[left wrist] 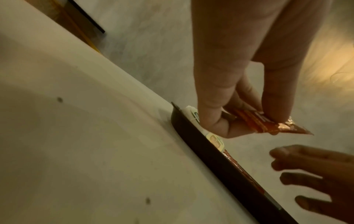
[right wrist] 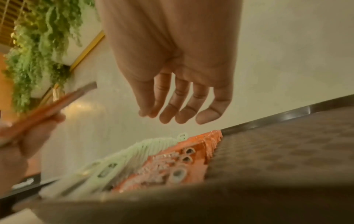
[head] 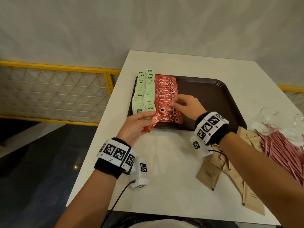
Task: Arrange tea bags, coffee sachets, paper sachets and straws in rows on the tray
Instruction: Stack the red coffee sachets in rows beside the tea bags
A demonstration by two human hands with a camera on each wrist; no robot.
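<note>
Left hand (head: 134, 125) pinches a red "NESCAFE CLASSIC" sachet (head: 155, 120).

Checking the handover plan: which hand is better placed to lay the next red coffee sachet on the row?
Probably the left hand: it already pinches a red Nescafe coffee sachet beside the near end of the red sachet row on the brown plastic tray. The right hand hovers there, empty.

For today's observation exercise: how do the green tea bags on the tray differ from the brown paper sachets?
The green tea bags lie on the tray in two neat overlapping rows; the brown paper sachets lie off it, scattered on the table. The tea bags are pale green, the sachets plain brown. Both are flat packets, and neither hand holds one.
</note>
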